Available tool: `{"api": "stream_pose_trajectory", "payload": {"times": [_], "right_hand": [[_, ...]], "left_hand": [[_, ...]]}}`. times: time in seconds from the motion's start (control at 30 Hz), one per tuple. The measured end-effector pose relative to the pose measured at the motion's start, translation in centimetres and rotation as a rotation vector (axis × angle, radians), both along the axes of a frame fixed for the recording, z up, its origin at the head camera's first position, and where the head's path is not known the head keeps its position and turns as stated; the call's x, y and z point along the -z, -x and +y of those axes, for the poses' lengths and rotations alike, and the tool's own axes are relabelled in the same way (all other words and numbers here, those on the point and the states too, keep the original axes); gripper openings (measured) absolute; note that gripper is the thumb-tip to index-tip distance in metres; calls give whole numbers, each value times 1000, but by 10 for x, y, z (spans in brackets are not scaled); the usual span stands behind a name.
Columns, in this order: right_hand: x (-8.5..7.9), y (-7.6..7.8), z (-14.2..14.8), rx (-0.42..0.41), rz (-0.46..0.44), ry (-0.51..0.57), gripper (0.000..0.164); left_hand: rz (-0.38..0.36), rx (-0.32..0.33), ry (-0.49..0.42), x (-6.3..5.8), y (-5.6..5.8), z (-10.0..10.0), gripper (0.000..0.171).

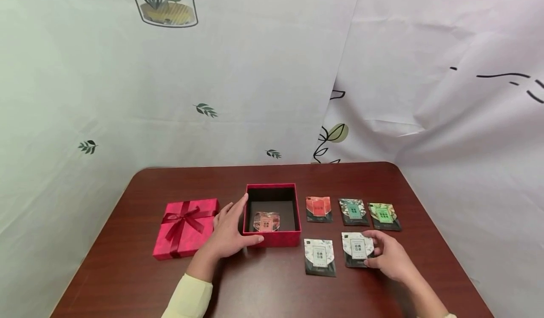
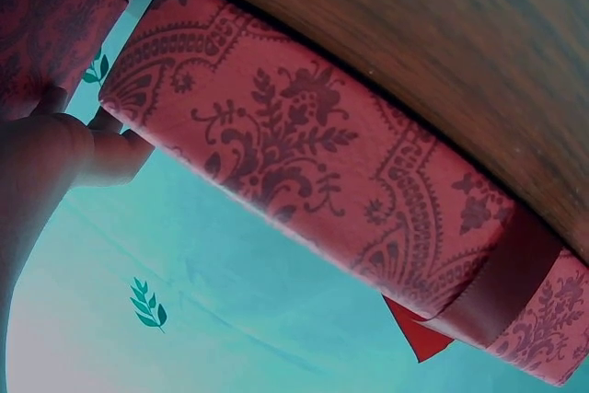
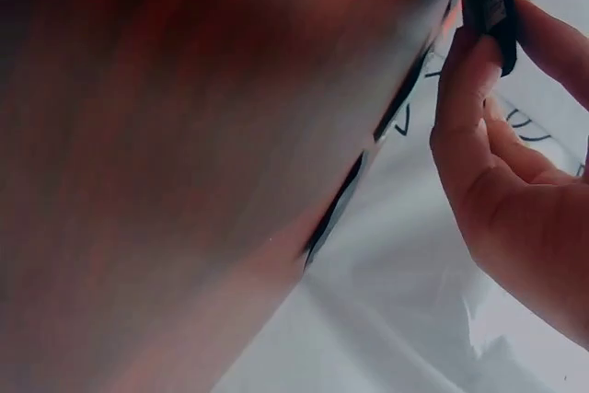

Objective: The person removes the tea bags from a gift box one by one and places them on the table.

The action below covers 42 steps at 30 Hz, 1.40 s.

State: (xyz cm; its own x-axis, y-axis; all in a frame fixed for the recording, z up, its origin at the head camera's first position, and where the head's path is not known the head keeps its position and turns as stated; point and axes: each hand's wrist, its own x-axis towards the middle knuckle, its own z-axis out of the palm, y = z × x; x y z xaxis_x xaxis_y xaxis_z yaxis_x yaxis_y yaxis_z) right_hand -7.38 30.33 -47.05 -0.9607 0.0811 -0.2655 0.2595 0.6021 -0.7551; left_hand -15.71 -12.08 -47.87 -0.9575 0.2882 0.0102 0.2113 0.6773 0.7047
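Observation:
My left hand (image 1: pixel 231 233) touches the left side of an uncovered red box (image 1: pixel 278 239), fingers spread along the wall and thumb across the front edge. Inside that box lies a reddish-brown tea packet (image 1: pixel 267 222). To the right, my right hand (image 1: pixel 391 256) pinches a white-and-black tea packet (image 1: pixel 356 248) by its right edge, thumb below and fingers above. The right wrist view shows the same packet (image 3: pixel 490 6) edge-on between thumb and fingers. A second white-and-black packet (image 1: pixel 319 257) lies to its left, in front of the box's right side.
Left of the box lies its red patterned lid (image 1: pixel 193 245) with a dark red bow. Behind the white packets are a red packet (image 1: pixel 318 209), a teal one (image 1: pixel 354 212) and a green one (image 1: pixel 384 216). A white printed curtain (image 1: pixel 255 72) hangs behind the brown table (image 1: pixel 272 289).

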Motion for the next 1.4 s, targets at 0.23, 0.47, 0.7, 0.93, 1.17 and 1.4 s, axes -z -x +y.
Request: {"api": "stream_pose_trajectory", "payload": {"times": [0.23,0.47,0.7,0.93,1.17,1.4], "right_hand": [[5,3,3,-74,-70,-165,60],[8,7,5,-127,-52,-193,60],[8,9,4,-157,-33,-246,59],[5,8,4,-168,-32,-278,58],[-5,4,7,-158,-15,-295,59],[-17,4,6,-140,33,-308,60]], "left_hand": [[-7,5,0,-1,-1,1,122],[5,-2,1,-1,0,1,121],[0,0,0,-2,0,0,121],[1,1,0,-1,0,0,121],[1,1,7,0,0,0,122],[10,-1,2,0,1,0,121]]}}
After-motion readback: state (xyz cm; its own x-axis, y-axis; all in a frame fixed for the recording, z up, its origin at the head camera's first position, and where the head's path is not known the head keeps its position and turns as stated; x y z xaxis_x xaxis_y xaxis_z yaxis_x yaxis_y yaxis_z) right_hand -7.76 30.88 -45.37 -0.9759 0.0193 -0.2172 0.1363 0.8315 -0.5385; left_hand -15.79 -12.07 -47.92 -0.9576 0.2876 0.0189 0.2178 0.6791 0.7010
